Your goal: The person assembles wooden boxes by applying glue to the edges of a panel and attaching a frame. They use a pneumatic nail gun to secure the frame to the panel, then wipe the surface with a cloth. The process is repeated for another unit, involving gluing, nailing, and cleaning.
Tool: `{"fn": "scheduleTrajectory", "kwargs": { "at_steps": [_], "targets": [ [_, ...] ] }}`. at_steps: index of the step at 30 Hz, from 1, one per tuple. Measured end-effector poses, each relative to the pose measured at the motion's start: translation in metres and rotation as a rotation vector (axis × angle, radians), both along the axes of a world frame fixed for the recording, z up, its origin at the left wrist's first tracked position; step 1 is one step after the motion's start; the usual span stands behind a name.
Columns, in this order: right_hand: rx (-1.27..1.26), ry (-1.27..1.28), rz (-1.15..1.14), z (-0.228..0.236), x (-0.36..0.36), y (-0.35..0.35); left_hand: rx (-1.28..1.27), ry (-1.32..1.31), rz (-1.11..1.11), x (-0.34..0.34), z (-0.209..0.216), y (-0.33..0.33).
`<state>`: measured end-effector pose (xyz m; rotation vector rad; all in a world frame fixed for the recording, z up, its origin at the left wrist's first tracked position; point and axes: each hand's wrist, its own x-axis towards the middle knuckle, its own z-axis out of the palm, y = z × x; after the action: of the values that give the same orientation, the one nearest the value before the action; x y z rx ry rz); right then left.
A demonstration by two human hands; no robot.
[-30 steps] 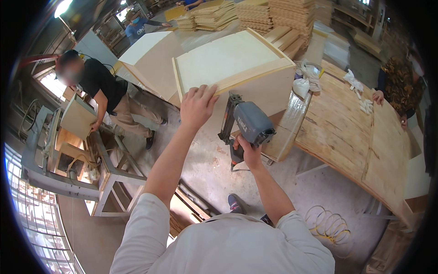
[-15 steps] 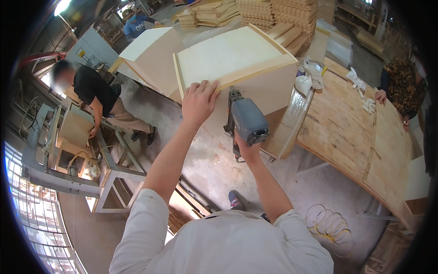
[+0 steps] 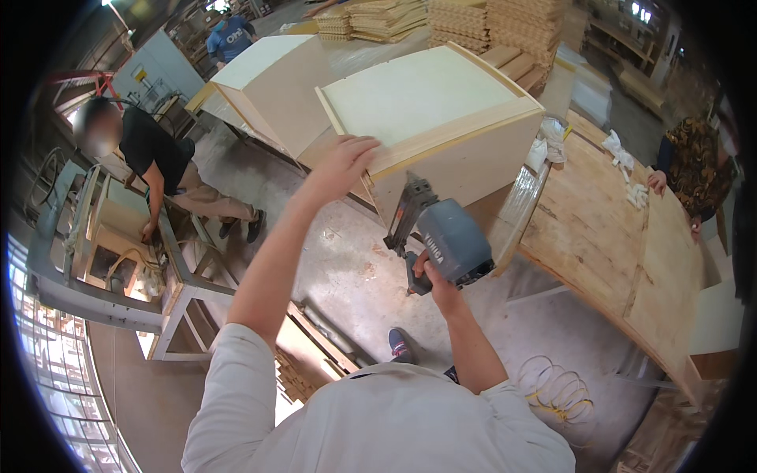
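Note:
A large pale wooden box (image 3: 465, 162) lies in front of me, with light wood strips along the edges of its top panel. My left hand (image 3: 344, 164) rests at its near left corner, fingers stretched out over the edge strip. A grey and black nail gun (image 3: 457, 236) is in my right hand (image 3: 436, 280), whose fingers wrap round the handle. The gun's nose points up and away, close to the box's front face below the strip. Whether the nose touches the wood, I cannot tell.
Another pale box (image 3: 276, 87) stands to the far left. A plywood-topped table (image 3: 599, 229) fills the right, with a person at its far side. Left, a person in black bends over a metal frame (image 3: 177, 303). A coiled yellow hose (image 3: 556, 394) lies on the floor. Stacked wood strips (image 3: 520, 31) stand behind.
The nail gun has tilted and come back toward me and slightly right, away from the top edge strip. My left hand's fingers have straightened at the box corner.

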<state>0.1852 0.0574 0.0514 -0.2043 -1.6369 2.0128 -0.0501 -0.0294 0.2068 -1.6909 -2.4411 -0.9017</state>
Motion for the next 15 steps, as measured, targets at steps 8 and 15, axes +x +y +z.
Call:
{"fn": "scheduleTrajectory", "kwargs": {
  "at_steps": [8, 15],
  "targets": [
    [0.169, -0.012, -0.116, -0.031, -0.018, -0.011, -0.058, 0.118, -0.218, -0.026, 0.001, -0.026],
    [0.399, -0.067, -0.158, -0.031, -0.022, -0.011, 0.012, 0.177, -0.219, -0.031, -0.01, -0.024]
  ]
}}
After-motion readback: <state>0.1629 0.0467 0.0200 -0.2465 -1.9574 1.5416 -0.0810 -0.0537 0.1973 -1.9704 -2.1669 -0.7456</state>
